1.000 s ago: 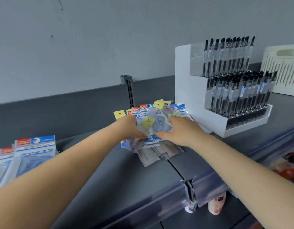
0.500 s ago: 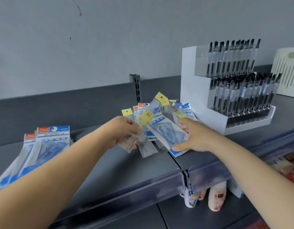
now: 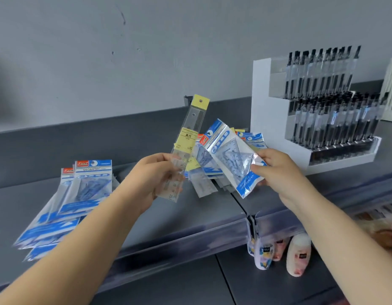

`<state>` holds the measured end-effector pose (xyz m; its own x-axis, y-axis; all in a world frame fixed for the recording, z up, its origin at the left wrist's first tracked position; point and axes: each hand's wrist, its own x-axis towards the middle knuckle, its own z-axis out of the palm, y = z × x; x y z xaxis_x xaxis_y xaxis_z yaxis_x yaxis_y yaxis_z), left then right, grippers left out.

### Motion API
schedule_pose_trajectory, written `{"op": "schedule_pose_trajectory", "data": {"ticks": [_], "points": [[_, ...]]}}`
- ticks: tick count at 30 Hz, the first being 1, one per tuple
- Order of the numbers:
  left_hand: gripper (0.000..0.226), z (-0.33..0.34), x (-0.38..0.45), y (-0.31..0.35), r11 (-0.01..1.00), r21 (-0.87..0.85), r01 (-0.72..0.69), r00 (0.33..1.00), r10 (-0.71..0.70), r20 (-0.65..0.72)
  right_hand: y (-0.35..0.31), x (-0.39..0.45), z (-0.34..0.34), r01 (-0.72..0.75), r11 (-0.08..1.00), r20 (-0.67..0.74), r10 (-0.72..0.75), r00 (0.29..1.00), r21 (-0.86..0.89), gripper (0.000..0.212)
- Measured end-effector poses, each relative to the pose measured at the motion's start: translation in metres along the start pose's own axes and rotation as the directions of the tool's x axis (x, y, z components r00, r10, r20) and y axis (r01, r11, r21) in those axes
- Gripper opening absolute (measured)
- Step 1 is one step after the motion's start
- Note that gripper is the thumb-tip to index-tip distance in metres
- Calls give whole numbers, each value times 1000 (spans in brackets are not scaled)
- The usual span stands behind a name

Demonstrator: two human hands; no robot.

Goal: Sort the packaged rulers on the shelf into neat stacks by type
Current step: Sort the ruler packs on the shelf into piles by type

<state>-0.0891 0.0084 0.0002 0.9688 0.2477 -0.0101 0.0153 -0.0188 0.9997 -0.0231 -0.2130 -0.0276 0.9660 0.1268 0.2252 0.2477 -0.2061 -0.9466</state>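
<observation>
Head view shows the left hand gripping the lower end of a straight ruler pack with a yellow header, held upright above the grey shelf. The right hand pinches a blue-and-white geometric set pack by its lower edge, tilted left. Between and behind them lies a mixed pile of packs on the shelf. A stack of geometric sets lies well to the left. A white pen display stands at right.
</observation>
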Motion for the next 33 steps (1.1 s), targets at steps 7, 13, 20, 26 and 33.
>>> {"op": "schedule_pose_trajectory", "data": {"ticks": [7,13,20,26,33], "points": [[20,-55,-43,-8,996,-44,-83,993,79,-91,-21,-25,57,-6,937,40,-9,999,350,17],[18,-114,-77,-12,991,-46,-125,975,114,-193,-49,-46,126,-75,850,188,-29,982,522,18],[12,-184,-95,-10,986,-16,-165,958,157,-242,-85,-57,211,-133,949,359,22,933,287,46],[14,-261,-103,-15,988,48,-148,964,155,-217,-92,-80,263,311,887,280,-219,935,-341,40],[17,-323,-119,-16,980,133,-147,979,164,-126,-122,-125,318,507,547,323,-401,857,-666,36]]}}
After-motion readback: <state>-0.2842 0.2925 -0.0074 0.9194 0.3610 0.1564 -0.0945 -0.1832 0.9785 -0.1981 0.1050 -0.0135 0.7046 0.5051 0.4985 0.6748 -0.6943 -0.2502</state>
